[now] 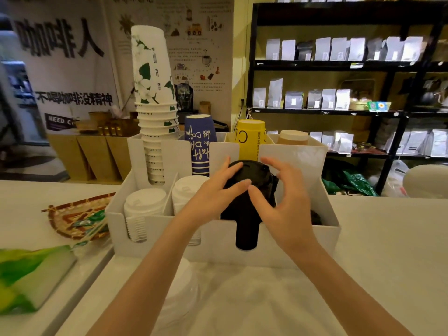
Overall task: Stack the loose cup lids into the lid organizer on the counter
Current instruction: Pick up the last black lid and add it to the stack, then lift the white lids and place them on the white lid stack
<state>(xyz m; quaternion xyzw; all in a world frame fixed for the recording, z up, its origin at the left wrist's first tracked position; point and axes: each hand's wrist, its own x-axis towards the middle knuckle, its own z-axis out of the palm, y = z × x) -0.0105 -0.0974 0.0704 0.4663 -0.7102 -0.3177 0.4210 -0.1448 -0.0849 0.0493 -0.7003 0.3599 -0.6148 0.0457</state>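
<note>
At a café counter (388, 238), two bare hands meet over a stack of black lids (244, 204) in the white organizer (324, 229). Left hand (215, 192) lies flat on the left side of the top lid, fingers together and stretched across its dome, thumb reaching to the front. Right hand (283, 197) is spread wide in a loose claw, fingers curled and apart above the lid's right edge, thumb tip almost touching the left thumb; whether its fingers touch the lid cannot be told. Neither hand closes around anything.

Matte and round, the black lids fill the third front compartment from the left, showing again through the rounded slot cut in the front wall. Two stacks of ribbed white lids (143, 209) fill the compartments to the left. Behind them, upside-down paper cups stand in the rear slots: a tall white-and-green stack (152, 93), a blue stack (200, 144) with handwritten lettering, a yellow stack (251, 139) and a brown one (292, 137).

Left of the organizer sits a woven tray (70, 214) holding green packets and wooden sticks, with a green pouch (31, 275) nearer. Beyond, black shelves (315, 66) carry pale bags.
</note>
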